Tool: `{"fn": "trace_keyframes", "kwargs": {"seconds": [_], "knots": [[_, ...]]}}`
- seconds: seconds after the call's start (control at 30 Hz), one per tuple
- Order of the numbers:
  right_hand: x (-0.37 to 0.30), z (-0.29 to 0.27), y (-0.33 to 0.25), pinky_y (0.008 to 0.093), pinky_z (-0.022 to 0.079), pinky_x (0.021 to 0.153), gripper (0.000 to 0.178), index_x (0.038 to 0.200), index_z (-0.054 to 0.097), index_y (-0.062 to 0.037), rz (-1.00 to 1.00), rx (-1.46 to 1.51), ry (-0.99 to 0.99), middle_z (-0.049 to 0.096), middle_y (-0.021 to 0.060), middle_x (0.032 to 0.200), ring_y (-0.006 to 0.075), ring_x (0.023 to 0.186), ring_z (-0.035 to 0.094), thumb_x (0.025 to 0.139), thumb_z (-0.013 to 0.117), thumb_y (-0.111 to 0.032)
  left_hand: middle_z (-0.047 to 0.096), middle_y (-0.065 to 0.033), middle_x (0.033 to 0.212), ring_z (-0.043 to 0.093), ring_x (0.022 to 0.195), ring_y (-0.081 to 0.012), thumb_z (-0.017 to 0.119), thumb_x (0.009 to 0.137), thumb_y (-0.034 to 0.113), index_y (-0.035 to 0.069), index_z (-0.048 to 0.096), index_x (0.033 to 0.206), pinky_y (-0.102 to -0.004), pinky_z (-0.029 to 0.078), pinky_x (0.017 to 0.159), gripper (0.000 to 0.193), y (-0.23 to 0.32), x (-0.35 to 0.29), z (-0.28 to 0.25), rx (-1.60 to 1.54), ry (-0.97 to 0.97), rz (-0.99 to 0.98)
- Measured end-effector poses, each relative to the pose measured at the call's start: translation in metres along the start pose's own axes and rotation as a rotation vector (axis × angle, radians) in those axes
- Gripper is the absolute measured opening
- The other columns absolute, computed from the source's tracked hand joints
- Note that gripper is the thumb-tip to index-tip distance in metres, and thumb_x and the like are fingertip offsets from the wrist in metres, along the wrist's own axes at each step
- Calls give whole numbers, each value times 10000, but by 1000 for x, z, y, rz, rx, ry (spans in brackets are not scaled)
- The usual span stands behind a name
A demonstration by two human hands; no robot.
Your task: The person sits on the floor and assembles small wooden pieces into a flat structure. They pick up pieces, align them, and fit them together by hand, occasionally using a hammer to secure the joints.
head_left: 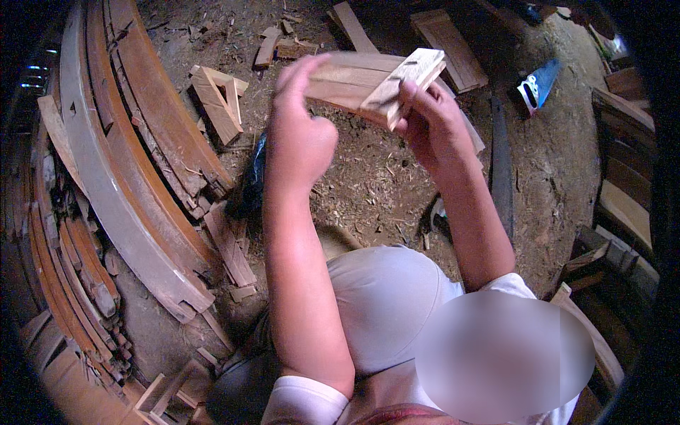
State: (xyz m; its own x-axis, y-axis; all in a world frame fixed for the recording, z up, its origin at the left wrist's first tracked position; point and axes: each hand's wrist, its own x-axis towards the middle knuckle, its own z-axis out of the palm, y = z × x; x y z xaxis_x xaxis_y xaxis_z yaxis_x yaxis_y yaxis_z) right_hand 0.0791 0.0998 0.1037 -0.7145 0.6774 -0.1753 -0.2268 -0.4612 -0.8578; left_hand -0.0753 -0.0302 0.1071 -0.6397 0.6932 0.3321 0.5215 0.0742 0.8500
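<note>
A small wooden panel [347, 83] of boards side by side is held up before me, a pale wooden strip [404, 85] across its right end. My right hand [440, 131] is closed on that end, thumb pressed on the strip. My left hand [301, 117], blurred by motion, is at the panel's left end. Its fingers are stretched up along the edge and its thumb stands apart; whether the fingertips touch the wood is unclear. A dark slot or mark shows on the strip.
Long curved-looking planks [117, 191] lie stacked on the left. A triangular wooden frame [218, 103] and offcuts [268, 48] lie on the dirt floor [361, 180]. At the right are a handsaw [540, 86], a long dark blade [501, 170] and more timber [625, 212].
</note>
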Motion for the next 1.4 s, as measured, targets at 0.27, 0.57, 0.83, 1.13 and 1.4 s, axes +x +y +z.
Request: {"fn": "trace_keyframes", "kwargs": {"seconds": [0.27, 0.57, 0.83, 1.13, 1.4], "knots": [[-15, 18, -17, 343, 603, 931, 460, 1278, 567, 10, 181, 365, -175, 687, 141, 1158, 225, 1032, 720, 1004, 730, -322, 741, -180, 1020, 723, 1011, -256, 633, 908, -40, -21, 647, 1178, -377, 536, 934, 271, 11, -2, -3, -107, -178, -351], [-35, -9, 20, 467, 416, 1134, 1345, 1604, 209, 49, -513, -1289, 120, 453, 264, 1447, 391, 1347, 483, 620, 1005, -404, 731, -81, 1151, 718, 939, -166, 704, 963, 117, 18, 624, 1237, -291, 576, 673, 302, 12, -8, -2, -719, -442, -749], [-64, -9, 34, 498, 409, 1137, 1409, 1598, 19, 126, -390, -1290, 107, 401, 333, 1400, 487, 1291, 461, 623, 938, -311, 717, -73, 1086, 638, 863, -125, 764, 937, 301, -28, 653, 1248, -295, 520, 740, 466, 27, -5, 5, -608, -529, -655], [-118, -60, 46, 538, 307, 1229, 1233, 1557, 256, 117, -10, -1939, -150, 360, 343, 1516, 515, 1428, 344, 666, 916, -423, 703, -105, 1105, 614, 1050, -175, 752, 951, 438, -41, 682, 1218, -317, 446, 993, 553, 20, -2, 7, -285, -53, -809], [-15, -26, 8, 494, 517, 1040, 880, 1398, 563, 1, -131, -1846, -99, 594, 322, 1316, 464, 1223, 609, 762, 861, -530, 701, -131, 1136, 621, 1074, -193, 710, 970, 478, -46, 679, 1202, -332, 450, 999, 573, 13, -6, -6, -252, -41, -797]]}}
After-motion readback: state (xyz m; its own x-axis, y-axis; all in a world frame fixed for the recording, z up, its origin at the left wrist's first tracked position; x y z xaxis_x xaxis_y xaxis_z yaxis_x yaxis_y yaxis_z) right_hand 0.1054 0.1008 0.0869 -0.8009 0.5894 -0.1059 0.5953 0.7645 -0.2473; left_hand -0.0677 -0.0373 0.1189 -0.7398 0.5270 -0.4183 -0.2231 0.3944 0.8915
